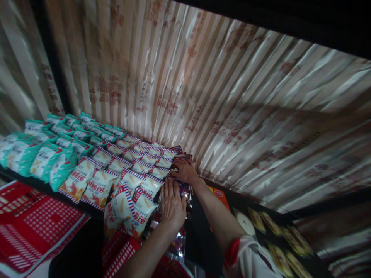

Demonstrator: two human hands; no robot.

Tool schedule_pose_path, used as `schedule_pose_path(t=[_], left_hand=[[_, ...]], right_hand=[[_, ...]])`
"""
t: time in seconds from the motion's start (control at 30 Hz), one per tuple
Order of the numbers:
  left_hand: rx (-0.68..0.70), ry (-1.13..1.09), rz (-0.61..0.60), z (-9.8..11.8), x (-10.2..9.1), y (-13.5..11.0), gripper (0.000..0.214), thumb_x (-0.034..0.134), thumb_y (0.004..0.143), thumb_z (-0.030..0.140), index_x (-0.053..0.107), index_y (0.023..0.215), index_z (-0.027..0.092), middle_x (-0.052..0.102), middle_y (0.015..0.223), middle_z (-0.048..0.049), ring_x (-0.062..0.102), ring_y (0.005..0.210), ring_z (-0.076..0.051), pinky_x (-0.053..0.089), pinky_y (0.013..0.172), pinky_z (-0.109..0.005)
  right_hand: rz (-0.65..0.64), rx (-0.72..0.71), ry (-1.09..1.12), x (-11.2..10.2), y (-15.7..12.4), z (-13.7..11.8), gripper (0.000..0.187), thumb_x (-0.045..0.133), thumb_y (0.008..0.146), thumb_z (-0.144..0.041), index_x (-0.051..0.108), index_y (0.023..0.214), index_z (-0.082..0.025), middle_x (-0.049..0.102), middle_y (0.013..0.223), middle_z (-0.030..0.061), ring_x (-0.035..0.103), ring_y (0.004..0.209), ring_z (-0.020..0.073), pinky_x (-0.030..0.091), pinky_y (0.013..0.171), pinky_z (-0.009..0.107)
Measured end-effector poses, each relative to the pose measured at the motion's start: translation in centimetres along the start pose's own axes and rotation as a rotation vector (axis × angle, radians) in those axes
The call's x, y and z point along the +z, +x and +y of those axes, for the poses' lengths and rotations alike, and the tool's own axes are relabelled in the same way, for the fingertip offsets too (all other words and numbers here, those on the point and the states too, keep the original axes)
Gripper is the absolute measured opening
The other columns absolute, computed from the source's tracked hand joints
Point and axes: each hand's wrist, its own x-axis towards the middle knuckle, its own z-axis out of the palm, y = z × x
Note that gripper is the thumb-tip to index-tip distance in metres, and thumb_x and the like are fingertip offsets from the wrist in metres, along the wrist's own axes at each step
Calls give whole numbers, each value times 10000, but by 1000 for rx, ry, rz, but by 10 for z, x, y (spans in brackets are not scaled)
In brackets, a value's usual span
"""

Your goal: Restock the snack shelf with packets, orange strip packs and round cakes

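Observation:
My left hand (173, 204) lies flat, fingers together and stretched out, on dark shiny packets at the right end of the snack rows. Farther back, my right hand (185, 170) rests on the same line of dark packets (187, 189), fingers reaching left. Much of those packets is hidden beneath both hands. To the left, touching the line, stand several rows of white snack bags (139, 179) with red lettering and red-and-blue striped edges. Two striped bags (121, 212) at the front lean out over the shelf edge.
Teal and white snack bags (45, 158) fill the shelf's left end. Red plastic baskets (43, 220) sit below the front edge. Right of my arms are an orange package (219, 197) and several yellowish packs (271, 223) on the dark shelf. Wrinkled printed sheeting (179, 77) hangs behind.

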Motion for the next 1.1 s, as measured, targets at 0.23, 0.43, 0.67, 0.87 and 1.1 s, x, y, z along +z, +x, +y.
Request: schedule_pose_path(t=[0.23,0.43,0.67,0.87,1.1], left_hand=[[24,4,-3,-1,0,0,459,438,842,241,436,1268,71,385,1387,-162,298,1312,-251,286,1078,-418],[-8,-12,-32,-1,0,4,467,433,837,214,421,1273,47,407,1365,-185,335,1290,-271,301,1064,-433],[24,-19,-4,-5,1,7,451,452,832,188,428,1264,59,410,1356,-204,358,1275,-284,346,1033,-444],[84,-44,66,-9,11,6,404,443,818,121,476,1218,74,456,1324,-192,383,1261,-276,371,1022,-452],[126,-38,100,-12,12,4,377,423,820,103,518,1185,90,493,1295,-172,381,1262,-274,382,1015,-457]], right_hand=[[8,-2,25,0,-1,1,409,498,802,-507,607,1079,-226,561,1227,83,406,1204,257,189,1027,450],[5,3,11,-4,-2,-2,374,517,798,-490,631,1042,-232,575,1213,74,387,1225,273,195,1027,455],[147,-114,111,6,4,6,236,566,788,-392,663,935,-235,635,1093,61,473,1140,240,258,999,447],[296,-180,271,12,5,14,199,506,824,-306,670,903,-226,669,999,54,545,1052,204,355,970,402],[555,-49,507,8,-20,14,295,432,842,-337,666,935,-184,675,995,82,574,1036,206,391,980,400]])
